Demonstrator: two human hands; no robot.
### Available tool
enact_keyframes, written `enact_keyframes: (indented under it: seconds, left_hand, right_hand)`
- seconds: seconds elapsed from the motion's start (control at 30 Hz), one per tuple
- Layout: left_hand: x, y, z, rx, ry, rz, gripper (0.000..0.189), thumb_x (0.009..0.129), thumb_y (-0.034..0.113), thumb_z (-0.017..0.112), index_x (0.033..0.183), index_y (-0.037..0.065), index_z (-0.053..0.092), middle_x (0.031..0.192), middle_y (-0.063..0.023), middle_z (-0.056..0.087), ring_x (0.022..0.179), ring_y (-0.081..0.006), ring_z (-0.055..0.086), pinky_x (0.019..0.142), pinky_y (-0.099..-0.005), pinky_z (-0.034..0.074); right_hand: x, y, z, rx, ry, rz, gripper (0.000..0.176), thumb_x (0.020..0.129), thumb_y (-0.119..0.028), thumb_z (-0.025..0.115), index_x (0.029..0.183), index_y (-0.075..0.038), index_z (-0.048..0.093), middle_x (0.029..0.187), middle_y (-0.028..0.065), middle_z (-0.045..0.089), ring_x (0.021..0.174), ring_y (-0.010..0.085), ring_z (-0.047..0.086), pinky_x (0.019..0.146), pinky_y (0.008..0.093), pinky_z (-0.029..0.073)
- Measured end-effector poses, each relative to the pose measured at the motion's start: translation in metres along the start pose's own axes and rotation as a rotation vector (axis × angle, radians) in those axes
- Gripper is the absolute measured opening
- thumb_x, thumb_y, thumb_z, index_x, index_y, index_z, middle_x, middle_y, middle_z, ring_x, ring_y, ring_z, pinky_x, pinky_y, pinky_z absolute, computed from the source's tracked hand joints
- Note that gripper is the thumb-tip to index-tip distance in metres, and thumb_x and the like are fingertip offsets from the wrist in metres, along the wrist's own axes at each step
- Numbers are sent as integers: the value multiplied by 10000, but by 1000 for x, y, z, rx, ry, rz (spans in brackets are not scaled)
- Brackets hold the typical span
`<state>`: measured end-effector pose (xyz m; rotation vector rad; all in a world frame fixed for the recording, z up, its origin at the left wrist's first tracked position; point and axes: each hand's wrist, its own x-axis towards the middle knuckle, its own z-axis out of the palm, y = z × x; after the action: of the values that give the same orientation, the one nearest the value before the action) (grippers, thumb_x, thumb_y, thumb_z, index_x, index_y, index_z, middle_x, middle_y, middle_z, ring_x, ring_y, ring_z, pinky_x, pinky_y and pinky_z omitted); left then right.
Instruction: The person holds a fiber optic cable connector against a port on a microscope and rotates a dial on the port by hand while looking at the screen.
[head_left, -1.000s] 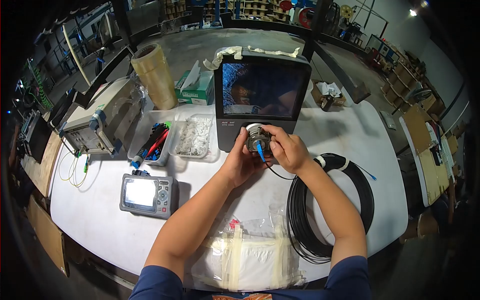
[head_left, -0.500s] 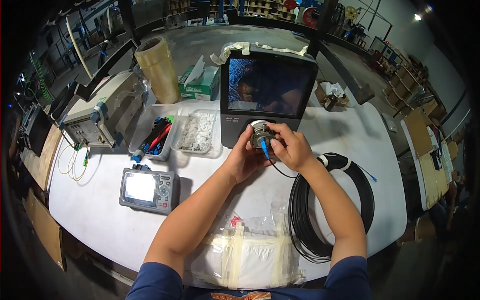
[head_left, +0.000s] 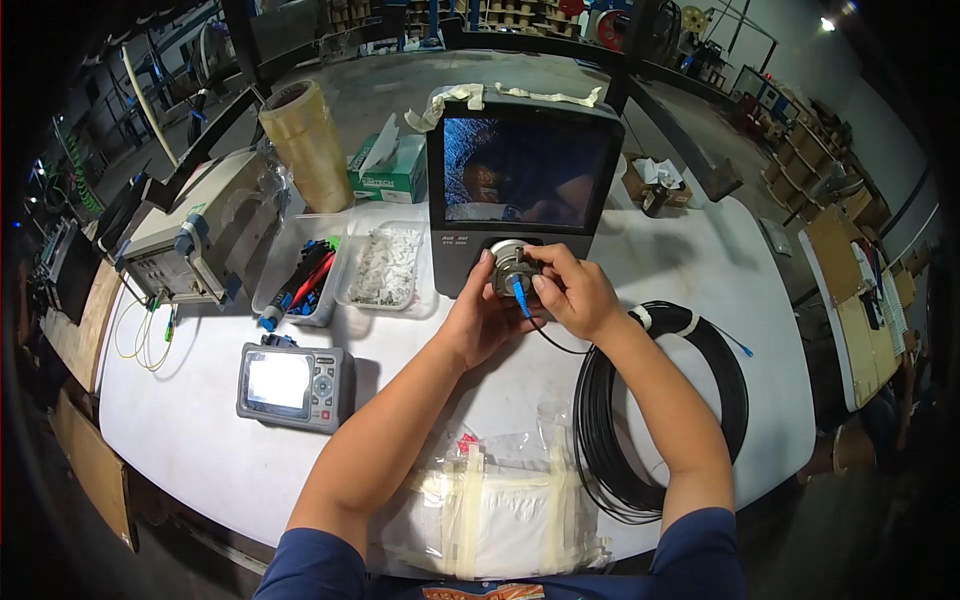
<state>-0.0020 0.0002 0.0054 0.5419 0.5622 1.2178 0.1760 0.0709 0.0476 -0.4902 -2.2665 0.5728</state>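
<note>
A dark-grey inspection microscope (head_left: 465, 262) with a screen stands upright on the table. At its front is a round metal connector mount (head_left: 512, 268). A blue fiber connector (head_left: 518, 291) is plugged into it, its black cable running down to the right. My left hand (head_left: 476, 318) is closed around the mount's left side and underside; some of its fingers are hidden. My right hand (head_left: 580, 295) grips the mount's right side, thumb beside the connector and index finger near the top. A coil of black cable (head_left: 738, 385) lies by my right forearm.
On the left are a handheld tester (head_left: 330, 385), a beige instrument (head_left: 190, 240), a tub of blue and black parts (head_left: 262, 300) and a tub of white pieces (head_left: 385, 265). Tape rolls (head_left: 310, 150) and a green tissue box (head_left: 395, 185) stand behind. A taped plastic sheet (head_left: 515, 520) lies in front.
The view has shifted slightly, so the microscope and tubs sit a little further left. Both hands keep their hold on the mount, with little visible finger movement.
</note>
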Motion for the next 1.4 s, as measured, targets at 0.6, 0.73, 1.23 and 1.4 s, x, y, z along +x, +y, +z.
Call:
enact_keyframes:
  seconds: [0.6, 0.73, 1.23, 1.4]
  left_hand:
    - [0, -2, -2, 6, -29, 5, 779, 991, 757, 353, 1327, 107, 619, 1197, -74, 686, 1093, -227, 653, 1059, -441, 480]
    - [1, -2, -5, 4, -33, 10, 764, 986, 756, 377, 1345, 120, 602, 1219, -85, 675, 1109, -235, 642, 1030, -429, 487]
    - [1, -3, -8, -22, -24, 7, 735, 969, 734, 447, 1354, 124, 587, 1238, -98, 655, 1110, -238, 626, 993, -418, 494]
    - [1, -2, -7, -47, -60, 5, 711, 946, 700, 497, 1295, 93, 622, 1175, -112, 662, 1049, -239, 627, 986, -421, 496]
  right_hand:
    - [-1, 2, 0, -41, 23, 22, 295, 984, -247, 605, 1200, -47, 592, 748, 136, 691, 684, 357, 703, 617, 427, 541]
    - [0, 2, 0, -33, 32, 31, 280, 981, -258, 617, 1169, -51, 605, 759, 135, 699, 695, 356, 707, 624, 423, 544]
    - [0, 3, 0, -63, 50, 31, 280, 989, -301, 634, 1110, -50, 628, 780, 136, 717, 728, 325, 734, 651, 391, 569]
    - [0, 3, 0, -73, 69, 11, 275, 986, -299, 641, 1095, -47, 637, 770, 131, 710, 703, 316, 726, 637, 386, 564]
